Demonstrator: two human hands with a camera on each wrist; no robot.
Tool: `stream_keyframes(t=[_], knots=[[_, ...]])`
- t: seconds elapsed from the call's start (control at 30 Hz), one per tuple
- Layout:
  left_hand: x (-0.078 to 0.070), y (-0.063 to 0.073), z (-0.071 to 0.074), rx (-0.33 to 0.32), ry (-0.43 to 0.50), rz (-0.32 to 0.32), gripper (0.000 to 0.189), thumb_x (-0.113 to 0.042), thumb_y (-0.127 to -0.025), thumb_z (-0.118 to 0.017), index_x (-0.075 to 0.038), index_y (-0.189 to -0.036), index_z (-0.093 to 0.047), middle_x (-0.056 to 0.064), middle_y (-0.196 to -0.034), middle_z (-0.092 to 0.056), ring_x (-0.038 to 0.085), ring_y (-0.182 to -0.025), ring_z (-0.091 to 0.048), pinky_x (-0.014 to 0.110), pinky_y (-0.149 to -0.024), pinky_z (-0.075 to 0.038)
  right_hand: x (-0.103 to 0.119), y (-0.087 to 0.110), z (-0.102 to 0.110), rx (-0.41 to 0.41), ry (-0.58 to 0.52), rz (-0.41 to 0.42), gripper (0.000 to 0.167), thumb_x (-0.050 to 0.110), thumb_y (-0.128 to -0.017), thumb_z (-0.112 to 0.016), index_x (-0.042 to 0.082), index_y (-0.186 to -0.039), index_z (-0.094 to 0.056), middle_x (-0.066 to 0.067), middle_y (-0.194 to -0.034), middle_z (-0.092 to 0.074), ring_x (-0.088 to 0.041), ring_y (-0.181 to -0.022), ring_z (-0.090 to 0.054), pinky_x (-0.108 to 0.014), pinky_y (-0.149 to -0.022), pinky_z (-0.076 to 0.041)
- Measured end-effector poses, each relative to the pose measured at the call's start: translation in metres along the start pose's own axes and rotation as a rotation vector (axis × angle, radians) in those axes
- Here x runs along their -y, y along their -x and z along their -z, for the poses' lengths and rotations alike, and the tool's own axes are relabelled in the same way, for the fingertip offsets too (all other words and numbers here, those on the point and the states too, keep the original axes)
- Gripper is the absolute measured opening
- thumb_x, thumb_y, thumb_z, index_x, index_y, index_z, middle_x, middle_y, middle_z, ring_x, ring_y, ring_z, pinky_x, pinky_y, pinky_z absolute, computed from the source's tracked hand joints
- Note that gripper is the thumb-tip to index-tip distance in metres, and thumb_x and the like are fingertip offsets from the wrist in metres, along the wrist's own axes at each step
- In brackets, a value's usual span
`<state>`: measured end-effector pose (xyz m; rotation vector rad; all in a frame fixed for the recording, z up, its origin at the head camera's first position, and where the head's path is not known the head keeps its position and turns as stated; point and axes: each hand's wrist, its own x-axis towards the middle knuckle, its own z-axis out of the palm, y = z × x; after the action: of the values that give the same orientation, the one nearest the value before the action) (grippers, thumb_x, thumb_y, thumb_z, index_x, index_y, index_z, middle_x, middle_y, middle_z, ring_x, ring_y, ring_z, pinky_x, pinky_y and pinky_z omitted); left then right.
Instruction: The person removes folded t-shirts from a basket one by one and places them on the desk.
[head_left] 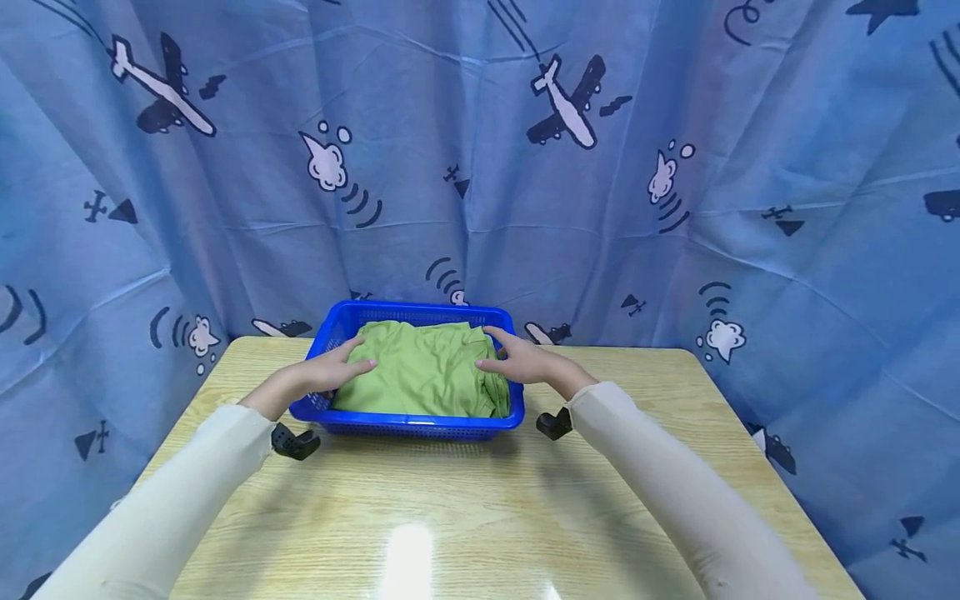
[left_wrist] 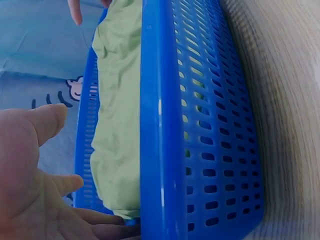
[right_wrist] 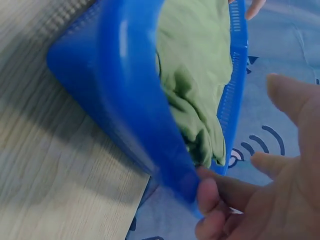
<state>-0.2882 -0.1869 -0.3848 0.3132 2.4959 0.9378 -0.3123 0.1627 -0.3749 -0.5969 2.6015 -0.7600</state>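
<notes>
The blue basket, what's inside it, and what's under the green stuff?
Wrinkled light-green cloth, with folds at its right end, lies inside the blue plastic basket. It covers the basket's bottom, so anything underneath cannot be seen.

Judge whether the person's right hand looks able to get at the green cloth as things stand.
Probably yes: the right hand is at the right end of the blue basket, close beside the green cloth, and the open top seems to leave the way free.
</notes>
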Motion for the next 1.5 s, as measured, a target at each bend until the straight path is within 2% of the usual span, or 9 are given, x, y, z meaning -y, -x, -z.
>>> stream_keyframes(t=[0.3, 0.57, 0.7, 0.83, 0.93, 1.07, 1.17, 1.37, 1.5], knots=[[0.006, -0.004, -0.001, 0.029, 0.070, 0.047, 0.078, -0.043, -0.108, -0.039, -0.005, -0.163, 0.002, 0.028, -0.168, 0.005, 0.049, -0.154, 0.000, 0.067, -0.120, -0.020, 0.013, -0.011, -0.007, 0.004, 0.063, -0.035, 0.081, 0.041, -0.102, -0.057, 0.012, -0.164, -0.014, -0.017, -0.169, -0.020, -0.039, -0.153, -0.027, -0.056, -0.122, -0.028], [0.015, -0.007, 0.003, 0.044, 0.344, 0.067, 0.070, -0.036, -0.109, -0.038, -0.009, -0.163, -0.002, 0.029, -0.167, -0.001, 0.058, -0.147, -0.021, 0.061, -0.110, -0.042, 0.013, -0.015, -0.012, -0.037, -0.133, 0.032, 0.075, 0.033, -0.104, -0.056, 0.010, -0.163, -0.015, -0.020, -0.164, -0.029, -0.039, -0.136, -0.050, -0.054, -0.111, -0.043], [0.018, -0.007, 0.002, 0.056, 0.365, 0.081, 0.066, -0.036, -0.109, -0.038, -0.011, -0.163, -0.009, 0.029, -0.166, -0.008, 0.054, -0.146, -0.030, 0.047, -0.100, -0.051, 0.016, -0.016, -0.011, 0.003, -0.231, -0.021, 0.076, 0.035, -0.105, -0.054, 0.014, -0.164, -0.010, -0.017, -0.169, -0.017, -0.039, -0.148, -0.037, -0.056, -0.118, -0.035], [0.021, -0.009, -0.001, 0.053, 0.348, 0.085, 0.062, -0.030, -0.109, -0.041, -0.011, -0.163, -0.016, 0.026, -0.162, -0.022, 0.033, -0.119, -0.056, 0.032, -0.079, -0.053, 0.018, -0.017, -0.010, 0.093, -0.360, -0.113, 0.079, 0.036, -0.104, -0.054, 0.021, -0.165, -0.006, -0.009, -0.172, 0.001, -0.039, -0.157, -0.014, -0.060, -0.121, -0.028], [0.022, -0.014, -0.003, 0.046, 0.309, 0.084, 0.058, -0.024, -0.108, -0.043, -0.010, -0.161, -0.024, 0.023, -0.151, -0.033, 0.019, -0.090, -0.053, 0.030, -0.073, -0.050, 0.018, -0.018, -0.010, 0.128, -0.470, -0.190, 0.083, 0.031, -0.103, -0.058, 0.027, -0.165, -0.002, -0.008, -0.172, 0.007, -0.040, -0.156, -0.014, -0.060, -0.119, -0.032], [0.020, -0.019, -0.004, 0.028, 0.204, 0.042, 0.052, -0.017, -0.107, -0.045, -0.007, -0.157, -0.035, 0.028, -0.158, -0.026, 0.037, -0.126, -0.050, 0.047, -0.105, -0.045, 0.020, -0.021, -0.010, 0.105, -0.597, -0.261, 0.093, 0.024, -0.101, -0.063, 0.029, -0.164, 0.006, -0.012, -0.171, 0.011, -0.042, -0.153, -0.023, -0.058, -0.119, -0.034], [0.019, -0.022, -0.004, 0.012, 0.188, 0.006, 0.050, -0.013, -0.105, -0.047, -0.003, -0.153, -0.040, 0.029, -0.166, -0.012, 0.045, -0.154, -0.012, 0.058, -0.123, -0.023, 0.019, -0.022, -0.011, 0.083, -0.669, -0.288, 0.097, 0.020, -0.099, -0.065, 0.031, -0.163, 0.008, -0.014, -0.170, 0.012, -0.042, -0.152, -0.025, -0.058, -0.119, -0.033], [0.022, -0.023, -0.005, 0.028, 0.266, 0.012, 0.050, -0.010, -0.105, -0.047, 0.000, -0.153, -0.039, 0.030, -0.165, -0.011, 0.044, -0.151, -0.020, 0.055, -0.121, -0.029, 0.011, -0.024, -0.016, 0.098, -0.707, -0.276, 0.096, 0.015, -0.098, -0.066, 0.033, -0.163, 0.003, -0.016, -0.169, -0.009, -0.037, -0.148, -0.037, -0.055, -0.122, -0.030], [0.022, -0.024, -0.002, 0.026, 0.260, 0.009, 0.051, -0.011, -0.105, -0.047, 0.000, -0.153, -0.038, 0.030, -0.165, -0.010, 0.045, -0.152, -0.017, 0.056, -0.123, -0.026, 0.010, -0.027, -0.020, 0.087, -0.548, -0.155, 0.097, 0.016, -0.097, -0.068, 0.030, -0.164, 0.000, -0.012, -0.171, -0.007, -0.034, -0.155, -0.021, -0.054, -0.125, -0.024]])
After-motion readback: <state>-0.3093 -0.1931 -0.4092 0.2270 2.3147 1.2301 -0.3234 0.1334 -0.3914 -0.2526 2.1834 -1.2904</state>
